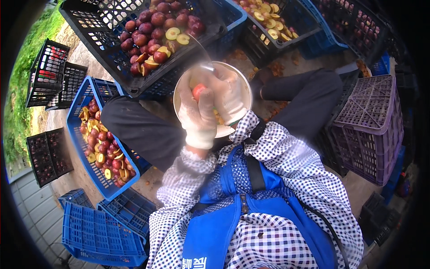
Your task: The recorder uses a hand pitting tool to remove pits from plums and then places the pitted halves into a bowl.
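The red plum (197, 91) is located over the white bowl (223, 131), within its rim. Your left hand (197, 112) pinches the plum; your right hand (228, 92) is curled alongside, its exact grip indeterminable. Beyond the bowl, the black crate (172, 67) limits forward clearance. Your legs (139, 127) bound both sides. Outside them stand the blue crate (107, 193), left of the bowl, and the purple crate (363, 134), well apart to its right.

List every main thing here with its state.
Left hand: gloved, closed on the red fruit.
Right hand: gloved, curled, apparently gripping the knife.
Red fruit: held, partly hidden.
Knife: blurred, blade pointing away.
White bowl: beneath both hands, contents mostly hidden.
Nearest black crate: holding whole and cut plums.
Upper-left blue crate: holding whole and cut plums.
Purple crate: apparently upturned.
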{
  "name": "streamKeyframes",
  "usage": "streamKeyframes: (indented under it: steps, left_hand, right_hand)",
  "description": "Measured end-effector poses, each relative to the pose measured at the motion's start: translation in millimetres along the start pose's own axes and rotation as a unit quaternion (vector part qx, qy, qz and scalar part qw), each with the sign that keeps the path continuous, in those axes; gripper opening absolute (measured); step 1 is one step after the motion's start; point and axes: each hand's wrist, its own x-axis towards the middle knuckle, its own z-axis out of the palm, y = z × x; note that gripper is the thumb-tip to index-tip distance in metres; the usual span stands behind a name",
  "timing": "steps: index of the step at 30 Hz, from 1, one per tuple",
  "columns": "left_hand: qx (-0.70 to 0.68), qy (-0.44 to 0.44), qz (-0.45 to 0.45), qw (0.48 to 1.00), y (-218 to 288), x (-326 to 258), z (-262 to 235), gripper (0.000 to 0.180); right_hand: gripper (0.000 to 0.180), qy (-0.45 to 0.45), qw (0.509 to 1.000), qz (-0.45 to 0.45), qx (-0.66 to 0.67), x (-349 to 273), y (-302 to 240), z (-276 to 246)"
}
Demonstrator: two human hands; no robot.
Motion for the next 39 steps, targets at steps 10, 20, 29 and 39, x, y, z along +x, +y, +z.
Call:
streamKeyframes:
  steps: [10, 20, 29, 39]
  left_hand:
    - [-0.278, -0.021, -0.198, 0.94, 1, 13, -6, 0.045]
    - [-0.475, -0.126, -0.417, 0.764, 3, 16, -23, 0.036]
    - [-0.542, -0.298, -0.257, 0.743, -32, 11, -27, 0.056]
    - [-0.526, -0.129, -0.39, 0.745, -2, -10, -33, 0.046]
  right_hand:
    - [0.024, 0.05, 0.957, -0.209, -0.197, 10, -7, 7]
    - [0.019, -0.079, 0.839, -0.466, -0.268, 33, -24, -5]
    - [0.018, -0.104, 0.994, -0.038, 0.015, 26, -17, -26]
    - [0.015, -0.107, 0.994, -0.028, -0.013, -7, -5, -31]
